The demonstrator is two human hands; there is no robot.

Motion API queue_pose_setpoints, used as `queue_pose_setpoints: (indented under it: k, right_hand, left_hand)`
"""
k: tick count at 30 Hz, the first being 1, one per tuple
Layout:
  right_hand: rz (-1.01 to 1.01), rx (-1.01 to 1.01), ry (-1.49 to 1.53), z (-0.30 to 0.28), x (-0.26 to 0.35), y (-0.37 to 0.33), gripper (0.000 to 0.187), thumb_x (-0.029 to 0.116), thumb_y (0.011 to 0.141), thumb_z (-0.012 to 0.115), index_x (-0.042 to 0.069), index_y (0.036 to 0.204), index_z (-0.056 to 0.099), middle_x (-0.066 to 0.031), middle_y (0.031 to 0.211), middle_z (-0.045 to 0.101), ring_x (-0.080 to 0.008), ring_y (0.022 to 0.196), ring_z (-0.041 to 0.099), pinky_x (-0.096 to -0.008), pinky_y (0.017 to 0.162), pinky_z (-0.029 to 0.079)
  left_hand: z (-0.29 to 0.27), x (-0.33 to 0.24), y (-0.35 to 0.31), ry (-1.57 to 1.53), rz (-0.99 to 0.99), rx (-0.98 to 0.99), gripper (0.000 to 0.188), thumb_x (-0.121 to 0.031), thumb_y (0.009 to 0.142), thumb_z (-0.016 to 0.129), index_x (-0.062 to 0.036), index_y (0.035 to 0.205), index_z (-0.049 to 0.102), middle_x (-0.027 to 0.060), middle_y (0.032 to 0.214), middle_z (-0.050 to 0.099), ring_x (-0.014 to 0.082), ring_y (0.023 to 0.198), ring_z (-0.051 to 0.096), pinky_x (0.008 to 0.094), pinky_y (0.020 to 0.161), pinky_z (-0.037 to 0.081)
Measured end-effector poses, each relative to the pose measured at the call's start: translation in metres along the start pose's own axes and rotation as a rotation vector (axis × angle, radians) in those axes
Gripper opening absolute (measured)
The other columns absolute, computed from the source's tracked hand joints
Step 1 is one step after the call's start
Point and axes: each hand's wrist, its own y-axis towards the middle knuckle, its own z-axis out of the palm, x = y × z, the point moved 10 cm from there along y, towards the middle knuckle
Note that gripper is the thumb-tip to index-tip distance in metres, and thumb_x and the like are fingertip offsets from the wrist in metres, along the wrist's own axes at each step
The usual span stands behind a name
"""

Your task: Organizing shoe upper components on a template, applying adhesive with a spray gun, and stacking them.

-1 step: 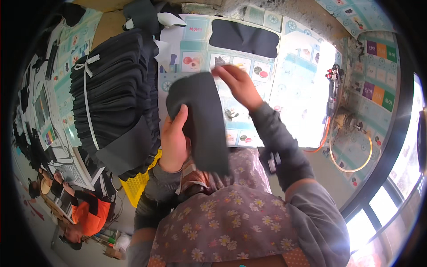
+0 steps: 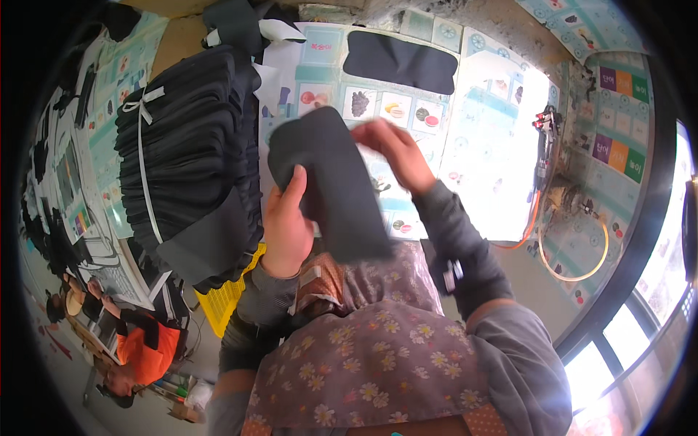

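Observation:
A long dark fabric panel (image 2: 338, 185) with rounded corners hangs tilted over the table's near edge. My left hand (image 2: 286, 225) grips its left side, thumb on top and the other fingers hidden underneath. Close to the panel's upper right edge is my right hand (image 2: 392, 149), slightly blurred, its fingers loosely bent and apart with nothing seen in them. Farther back, a similar dark panel (image 2: 400, 62) lies flat on the patterned table covering (image 2: 320, 73).
A tall bundle of dark fabric pieces (image 2: 189, 152), tied with a white strip, stands at left. Beneath it shows a yellow plastic basket (image 2: 225, 298). An orange hose (image 2: 538, 203) runs along the right side. A person in an orange top (image 2: 149, 341) works at far left.
The panel's lower end has swung right and up, and its top has risen a little. My right hand has shifted slightly right and down, its fingers more bent.

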Motion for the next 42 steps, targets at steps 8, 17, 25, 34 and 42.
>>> queue_pose_setpoints:
  k: [8, 17, 25, 34, 42]
  right_hand:
    - [0.031, -0.296, 0.001, -0.024, 0.009, -0.096, 0.05, -0.017, 0.08, 0.06, 0.004, 0.124, 0.047, -0.0035, 0.111, 0.05, -0.0079, 0.094, 0.052, -0.0217, 0.081, 0.047]
    - [0.039, -0.499, -0.33, -0.061, 0.012, -0.12, 0.014, 0.004, 0.086, 0.068, -0.004, 0.097, 0.065, -0.0042, 0.078, 0.065, -0.0084, 0.071, 0.058, -0.0218, 0.066, 0.047]
    - [-0.12, -0.531, -0.236, -0.069, 0.054, -0.094, 0.018, 0.013, 0.09, 0.064, -0.003, 0.099, 0.064, -0.0008, 0.074, 0.061, -0.0059, 0.068, 0.052, -0.0213, 0.062, 0.044]
    - [0.209, -0.256, 0.241, -0.094, 0.033, -0.039, 0.032, 0.008, 0.087, 0.066, -0.005, 0.114, 0.055, -0.0103, 0.104, 0.062, -0.0142, 0.091, 0.062, -0.0248, 0.079, 0.053]
    - [0.054, -0.623, -0.396, -0.17, 0.015, -0.035, 0.024, 0.011, 0.081, 0.072, -0.006, 0.095, 0.063, -0.0062, 0.077, 0.064, -0.0109, 0.07, 0.058, -0.0235, 0.065, 0.048]
  left_hand:
    - [0.038, 0.012, 0.013, -0.34, 0.007, 0.07, 0.034, -0.025, 0.1, 0.047, -0.0063, 0.128, 0.048, 0.0049, 0.126, 0.054, 0.0179, 0.116, 0.052, 0.0354, 0.098, 0.04]
    - [0.026, 0.013, 0.02, -0.162, 0.176, -0.105, 0.029, -0.012, 0.089, 0.066, -0.005, 0.116, 0.057, 0.0061, 0.115, 0.06, 0.0155, 0.104, 0.058, 0.0299, 0.089, 0.047]
    - [0.001, 0.035, 0.037, -0.239, -0.088, -0.089, 0.025, -0.013, 0.087, 0.065, -0.0014, 0.109, 0.059, 0.0089, 0.104, 0.063, 0.0196, 0.096, 0.062, 0.0317, 0.082, 0.051]
    - [-0.011, 0.011, 0.064, 0.056, -0.048, -0.184, 0.018, -0.017, 0.086, 0.066, -0.0057, 0.1, 0.063, 0.0041, 0.092, 0.065, 0.0151, 0.08, 0.065, 0.0287, 0.069, 0.052]
    - [0.02, -0.018, 0.091, 1.069, 0.624, -0.265, 0.022, -0.022, 0.083, 0.07, -0.0013, 0.088, 0.066, 0.0094, 0.074, 0.066, 0.0189, 0.064, 0.061, 0.0324, 0.061, 0.047]
